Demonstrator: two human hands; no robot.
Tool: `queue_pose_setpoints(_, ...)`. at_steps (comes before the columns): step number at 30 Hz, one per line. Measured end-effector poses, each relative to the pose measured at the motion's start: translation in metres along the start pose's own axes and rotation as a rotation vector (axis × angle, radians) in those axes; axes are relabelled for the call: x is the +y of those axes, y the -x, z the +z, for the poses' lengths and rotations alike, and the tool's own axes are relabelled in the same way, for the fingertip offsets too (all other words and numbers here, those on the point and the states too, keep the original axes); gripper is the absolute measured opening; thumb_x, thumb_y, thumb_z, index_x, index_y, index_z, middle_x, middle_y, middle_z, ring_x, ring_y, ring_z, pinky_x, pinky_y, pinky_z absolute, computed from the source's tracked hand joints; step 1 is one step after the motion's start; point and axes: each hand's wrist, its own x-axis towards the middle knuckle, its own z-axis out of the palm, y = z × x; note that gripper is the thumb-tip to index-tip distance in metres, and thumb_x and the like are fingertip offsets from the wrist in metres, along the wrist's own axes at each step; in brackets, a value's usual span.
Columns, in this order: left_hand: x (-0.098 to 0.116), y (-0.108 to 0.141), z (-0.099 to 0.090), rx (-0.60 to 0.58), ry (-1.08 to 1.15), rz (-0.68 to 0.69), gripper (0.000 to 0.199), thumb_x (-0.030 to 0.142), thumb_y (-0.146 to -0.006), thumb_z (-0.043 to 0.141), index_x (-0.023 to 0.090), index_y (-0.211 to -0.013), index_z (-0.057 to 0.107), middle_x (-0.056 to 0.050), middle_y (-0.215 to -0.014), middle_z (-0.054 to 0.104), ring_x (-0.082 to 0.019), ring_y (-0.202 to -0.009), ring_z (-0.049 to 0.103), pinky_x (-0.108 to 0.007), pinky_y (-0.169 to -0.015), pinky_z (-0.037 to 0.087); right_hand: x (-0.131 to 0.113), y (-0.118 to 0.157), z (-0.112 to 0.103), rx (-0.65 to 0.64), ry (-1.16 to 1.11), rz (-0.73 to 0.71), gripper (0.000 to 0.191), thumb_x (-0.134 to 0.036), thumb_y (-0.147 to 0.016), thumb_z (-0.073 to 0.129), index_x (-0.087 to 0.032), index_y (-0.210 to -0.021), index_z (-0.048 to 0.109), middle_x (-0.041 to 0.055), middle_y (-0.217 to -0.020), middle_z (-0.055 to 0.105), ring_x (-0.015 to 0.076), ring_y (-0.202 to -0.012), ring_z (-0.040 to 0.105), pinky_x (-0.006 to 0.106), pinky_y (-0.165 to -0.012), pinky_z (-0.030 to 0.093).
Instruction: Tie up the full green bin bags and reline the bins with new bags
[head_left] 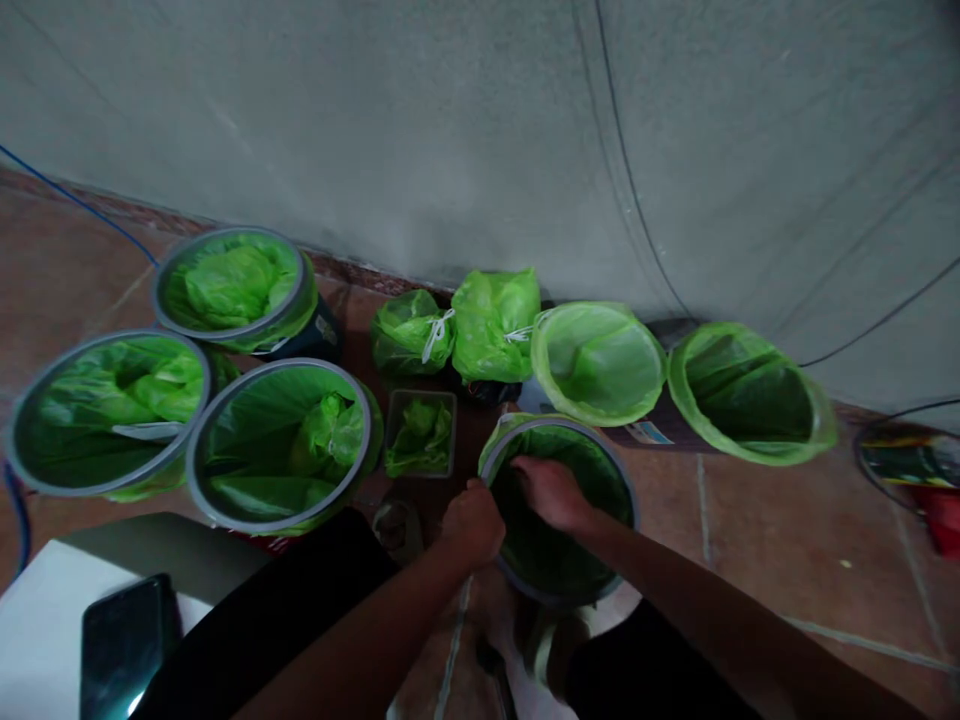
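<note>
One grey-rimmed bin (632, 500) stands a little right of the centre of my view, and I take it as the middle of my clock. A green liner (600, 475) covers its inside. At nine o'clock of the rim I see the left hand (474, 525), its fingers curled closed on the liner's edge; whether they grip the rim also, I cannot tell. The right hand (551, 492) is inside the bin, toward eleven o'clock; its fingertips are in shadow, so I cannot tell if they hold something. Outside, a clear tray (453, 440) with green plastic in it is near, at ten o'clock. A tied green bag (495, 320) sits at eleven, and lined bins are at one (600, 365) and two (750, 395).
</note>
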Motion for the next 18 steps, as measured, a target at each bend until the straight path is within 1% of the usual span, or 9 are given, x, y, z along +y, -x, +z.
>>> queue_pose_setpoints(3, -0.001, -0.003, -0.011, 0.109, -0.075, 0.023, 0.032, 0.009, -0.093, 0.042, 0.005, -0.123, 0.054, -0.024, -0.108, 0.071, -0.03, -0.113, 0.069, -0.037, -0.091, 0.053, 0.006, -0.006, -0.031, 0.145, 0.146, -0.268, 0.041, -0.019, -0.094, 0.052, -0.019, -0.134, 0.061, 0.0123, -0.137, 0.061, 0.0267, -0.127, 0.054, 0.038, -0.109, 0.039)
queue_pose_setpoints(4, -0.001, -0.005, -0.014, 0.148, -0.109, 0.043, 0.034, 0.009, -0.093, 0.041, 0.006, -0.125, 0.053, -0.023, -0.108, 0.071, -0.029, -0.113, 0.069, -0.036, -0.091, 0.053, 0.008, -0.009, -0.037, 0.175, 0.192, -0.314, 0.049, -0.018, -0.092, 0.055, -0.017, -0.14, 0.055, 0.0129, -0.144, 0.056, 0.0278, -0.132, 0.049, 0.04, -0.112, 0.037)
queue_pose_setpoints(5, -0.001, -0.007, -0.018, 0.194, -0.136, 0.065, 0.036, 0.009, -0.094, 0.04, 0.007, -0.128, 0.051, -0.022, -0.11, 0.07, -0.028, -0.112, 0.069, -0.034, -0.091, 0.053, 0.01, -0.013, -0.042, 0.173, 0.225, -0.312, 0.054, -0.017, -0.09, 0.057, -0.015, -0.144, 0.052, 0.0137, -0.146, 0.054, 0.0284, -0.134, 0.047, 0.041, -0.114, 0.035)
queue_pose_setpoints(7, -0.001, -0.011, -0.024, 0.288, -0.157, 0.102, 0.045, 0.009, -0.094, 0.04, 0.01, -0.139, 0.043, -0.021, -0.119, 0.068, -0.025, -0.113, 0.068, -0.031, -0.092, 0.052, 0.013, -0.023, -0.047, 0.132, 0.244, -0.202, 0.052, -0.013, -0.092, 0.053, -0.012, -0.144, 0.051, 0.0153, -0.14, 0.058, 0.0272, -0.129, 0.051, 0.038, -0.111, 0.036)
queue_pose_setpoints(10, -0.001, -0.012, -0.031, 0.376, -0.122, 0.106, 0.053, 0.016, -0.096, 0.042, 0.009, -0.148, 0.032, -0.022, -0.131, 0.063, -0.023, -0.121, 0.064, -0.029, -0.098, 0.048, 0.022, -0.033, -0.05, 0.086, 0.202, -0.019, 0.039, -0.015, -0.099, 0.042, -0.009, -0.132, 0.062, 0.0152, -0.124, 0.067, 0.0229, -0.115, 0.06, 0.03, -0.101, 0.04)
queue_pose_setpoints(12, -0.001, -0.011, -0.034, 0.35, -0.099, 0.074, 0.052, 0.024, -0.097, 0.046, 0.006, -0.145, 0.035, -0.023, -0.132, 0.062, -0.026, -0.125, 0.062, -0.03, -0.1, 0.047, 0.029, -0.032, -0.053, 0.09, 0.172, 0.055, 0.035, -0.019, -0.1, 0.043, -0.008, -0.123, 0.068, 0.0144, -0.117, 0.071, 0.0216, -0.105, 0.064, 0.028, -0.096, 0.043)
queue_pose_setpoints(14, -0.002, -0.008, -0.035, 0.286, -0.096, 0.04, 0.049, 0.029, -0.095, 0.05, 0.006, -0.138, 0.041, -0.024, -0.13, 0.063, -0.028, -0.124, 0.062, -0.032, -0.099, 0.047, 0.039, -0.023, -0.052, 0.127, 0.121, 0.153, 0.032, -0.021, -0.099, 0.047, -0.01, -0.119, 0.069, 0.0136, -0.114, 0.072, 0.022, -0.103, 0.065, 0.028, -0.095, 0.044)
queue_pose_setpoints(16, -0.004, -0.006, -0.035, 0.232, -0.111, 0.028, 0.047, 0.032, -0.095, 0.051, 0.007, -0.134, 0.044, -0.024, -0.128, 0.064, -0.028, -0.123, 0.063, -0.032, -0.098, 0.047, 0.049, -0.008, -0.044, 0.195, 0.032, 0.276, 0.033, -0.021, -0.097, 0.049, -0.012, -0.121, 0.069, 0.0133, -0.115, 0.073, 0.0229, -0.107, 0.065, 0.029, -0.096, 0.045)
queue_pose_setpoints(18, -0.006, -0.006, -0.035, 0.223, -0.128, 0.036, 0.049, 0.033, -0.095, 0.05, 0.007, -0.136, 0.042, -0.024, -0.129, 0.064, -0.027, -0.123, 0.063, -0.031, -0.099, 0.046, 0.059, 0.013, -0.029, 0.267, -0.062, 0.413, 0.036, -0.024, -0.097, 0.048, -0.012, -0.126, 0.068, 0.0152, -0.115, 0.073, 0.0249, -0.109, 0.066, 0.03, -0.094, 0.047)
